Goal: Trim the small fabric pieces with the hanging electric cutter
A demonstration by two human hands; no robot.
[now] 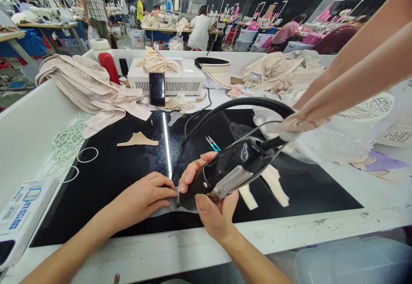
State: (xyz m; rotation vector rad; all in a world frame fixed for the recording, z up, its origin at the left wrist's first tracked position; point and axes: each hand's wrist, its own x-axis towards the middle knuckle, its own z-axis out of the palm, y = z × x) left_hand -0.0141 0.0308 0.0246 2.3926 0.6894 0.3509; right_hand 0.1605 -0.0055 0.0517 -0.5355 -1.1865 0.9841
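Observation:
My right hand (217, 211) grips a black corded handheld tool (228, 172) with a silver metal lever along its side. The tool slants down to the left, its tip close to the mat. My left hand (144, 198) lies with fingers stretched out, fingertips beside the tip on a thin grey piece of material (164, 210), partly hidden. From the tool's rear end runs a thick black cable (231, 102). Beige stretched bands (347, 73) come from the upper right and are tied around the cable near the tool.
The black mat (96, 189) bears a beige cut piece (137, 139), teal-handled snips (213, 144) and cream strips (277, 185). A vented white box (167, 80), a phone (157, 89) and fabric heaps (86, 82) stand behind. Clear plastic bags (318, 133) lie right. People work beyond.

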